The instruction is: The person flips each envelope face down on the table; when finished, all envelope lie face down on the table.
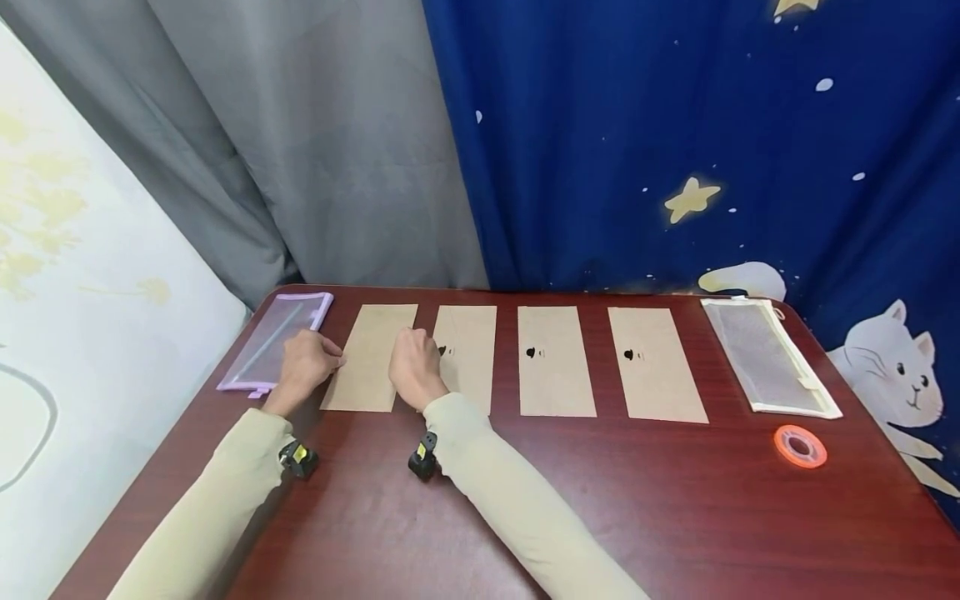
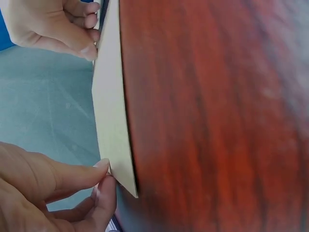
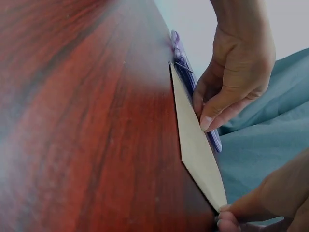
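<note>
Sleeves in beige over both forearms, small black-and-yellow clip under each wrist. Left hand [image 1: 303,365] at left edge of leftmost paper envelope [image 1: 371,357], thumb and fingers [image 2: 104,181] pinching that edge. Right hand [image 1: 415,367] at the envelope's right edge, fingertips [image 3: 227,217] curled and nipping the corner; knuckles bent, nothing else held. Envelope on dark red table [image 1: 585,500], near the left end, flat in head view; wrist views suggest the gripped side raised slightly off the wood, though cannot tell for sure. Purple mesh pouch [image 1: 276,337] just left of the left hand, lying flat, close to the table's left edge. Second envelope [image 1: 465,354] just right of the right hand, partly covered by it. Third envelope [image 1: 555,360] and fourth envelope [image 1: 656,362] further right, in one row, each with a small black mark, gaps between them. White mesh pouch [image 1: 768,358] at far right. Orange tape roll [image 1: 800,446] nearer than that pouch, apart from it. Grey curtain [image 1: 300,150] and blue star curtain [image 1: 675,125] behind the table
</note>
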A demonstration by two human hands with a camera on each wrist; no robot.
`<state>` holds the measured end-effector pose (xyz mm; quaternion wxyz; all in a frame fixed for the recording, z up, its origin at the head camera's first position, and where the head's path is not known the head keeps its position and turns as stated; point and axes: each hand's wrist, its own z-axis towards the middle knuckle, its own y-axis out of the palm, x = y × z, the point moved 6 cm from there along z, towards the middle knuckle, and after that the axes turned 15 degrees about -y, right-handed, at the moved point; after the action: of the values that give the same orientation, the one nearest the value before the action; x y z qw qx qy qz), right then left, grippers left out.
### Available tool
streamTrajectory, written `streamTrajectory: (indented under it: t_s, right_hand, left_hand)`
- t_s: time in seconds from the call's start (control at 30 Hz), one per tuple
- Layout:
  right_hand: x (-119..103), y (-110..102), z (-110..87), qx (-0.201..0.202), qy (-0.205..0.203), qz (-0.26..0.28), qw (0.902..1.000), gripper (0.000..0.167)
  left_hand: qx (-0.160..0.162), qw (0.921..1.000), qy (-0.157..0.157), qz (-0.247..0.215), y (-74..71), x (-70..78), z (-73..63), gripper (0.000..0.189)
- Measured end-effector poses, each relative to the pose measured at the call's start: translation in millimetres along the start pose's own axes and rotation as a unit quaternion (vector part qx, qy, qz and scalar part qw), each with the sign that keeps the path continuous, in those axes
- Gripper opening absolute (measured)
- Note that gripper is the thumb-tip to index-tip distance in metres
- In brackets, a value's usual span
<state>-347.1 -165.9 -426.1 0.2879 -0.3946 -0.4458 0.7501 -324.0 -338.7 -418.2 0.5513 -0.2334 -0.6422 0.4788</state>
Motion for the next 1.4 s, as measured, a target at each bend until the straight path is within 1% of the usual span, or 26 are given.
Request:
streamTrajectory:
  t_s: [0.1,0.2,0.3,0.37,0.4,0.43,0.47,0.5,0.53,0.57,0.6,0.63,0.67,0.7,0.73,0.77,0.8,0.87,0.97,1.07,1.13,1.17,1.2,1.23,1.3,1.4]
  right_hand:
    - [-1,-7,-2.1,-0.007,-0.013,-0.016,0.9998,0.022]
    - [3,-24,-6.3,-0.001,-0.026,0.02,0.9994,0.031]
    - [17,-49,-8.4,0.016,-0.035,0.092,0.995,0.043]
    - [33,-61,-10.1,0.016,-0.032,0.155,0.9873,0.046]
    - [43,-66,-11.6,0.01,-0.02,0.185,0.9825,0.045]
    - [55,-69,-13.6,0.003,0.002,0.219,0.9756,0.04]
    - [67,-71,-16.3,-0.006,0.026,0.255,0.9666,0.033]
    - [79,-72,-19.9,-0.016,0.052,0.296,0.9537,0.025]
    - [90,-72,-23.9,-0.026,0.079,0.339,0.937,0.018]
    - [101,-72,-28.1,-0.036,0.106,0.379,0.9187,0.018]
    - [110,-71,-32.5,-0.043,0.135,0.42,0.8966,0.025]
    - [119,-71,-36.4,-0.047,0.157,0.457,0.8745,0.034]
    - [126,-70,-39.5,-0.053,0.175,0.489,0.8528,0.039]
    - [132,-70,-42.4,-0.06,0.189,0.518,0.8321,0.042]
    - [137,-70,-45.0,-0.065,0.202,0.537,0.8165,0.046]
    - [142,-70,-47.5,-0.069,0.213,0.553,0.8026,0.048]
    - [146,-70,-49.8,-0.072,0.222,0.564,0.7925,0.049]
    - [153,-70,-53.9,-0.078,0.237,0.578,0.7772,0.048]
    - [158,-67,-57.8,-0.082,0.251,0.599,0.7563,0.046]
    - [158,-63,-59.4,-0.078,0.262,0.623,0.7327,0.045]
    - [157,-61,-60.0,-0.077,0.269,0.632,0.7231,0.045]
    - [157,-60,-60.0,-0.078,0.27,0.631,0.7231,0.046]
    - [157,-60,-59.8,-0.08,0.27,0.627,0.7265,0.046]
    - [157,-59,-59.4,-0.085,0.27,0.619,0.7324,0.045]
    - [156,-60,-58.3,-0.091,0.267,0.602,0.7469,0.044]
    - [152,-60,-57.5,-0.095,0.255,0.568,0.7765,0.039]
  left_hand:
    - [-0.007,0.9999,-0.008,0.0,2.1,1.8,0.7,0.012]
    - [-0.003,0.9999,-0.014,-0.007,1.1,4.9,-0.3,0.016]
    - [0.011,0.9995,-0.017,-0.024,-2.4,13.1,-3.7,0.024]
    - [0.009,0.999,-0.018,-0.04,-2.8,23.0,-7.2,0.029]
    - [-0.001,0.9987,-0.02,-0.047,-1.3,28.6,-9.2,0.03]
    - [-0.022,0.9976,-0.025,-0.061,1.3,35.0,-11.1,0.031]
    - [-0.052,0.9948,-0.032,-0.082,6.0,41.4,-12.7,0.033]
    - [-0.092,0.9889,-0.039,-0.11,11.8,48.4,-14.9,0.035]
    - [-0.136,0.9795,-0.049,-0.141,18.6,55.4,-17.2,0.037]
    - [-0.182,0.9664,-0.06,-0.171,26.1,62.1,-19.5,0.04]
    - [-0.228,0.9499,-0.078,-0.199,33.7,67.8,-21.8,0.043]
    - [-0.267,0.9328,-0.095,-0.222,40.4,73.5,-23.9,0.047]
    - [-0.299,0.9181,-0.108,-0.237,45.6,79.2,-25.8,0.052]
    - [-0.324,0.9062,-0.116,-0.247,49.3,84.9,-27.3,0.055]
    - [-0.339,0.8999,-0.121,-0.246,52.0,89.8,-27.7,0.059]
    - [-0.351,0.8945,-0.129,-0.245,54.6,93.6,-27.5,0.062]
    - [-0.36,0.8914,-0.136,-0.24,56.3,97.3,-27.1,0.065]
    - [-0.372,0.8867,-0.146,-0.233,58.7,104.4,-26.1,0.069]
    - [-0.377,0.8832,-0.17,-0.222,61.7,108.7,-23.9,0.073]
    - [-0.369,0.8854,-0.184,-0.214,64.3,110.7,-23.2,0.072]
    - [-0.366,0.885,-0.189,-0.217,67.1,112.4,-23.5,0.069]
    - [-0.366,0.8842,-0.19,-0.219,68.4,113.4,-23.8,0.067]
    - [-0.368,0.8829,-0.19,-0.222,69.7,114.4,-24.1,0.066]
    - [-0.369,0.8818,-0.189,-0.225,70.9,115.5,-24.3,0.065]
    - [-0.371,0.8758,-0.194,-0.24,72.6,117.5,-24.3,0.061]
    - [-0.373,0.8674,-0.202,-0.26,73.6,118.5,-23.7,0.057]
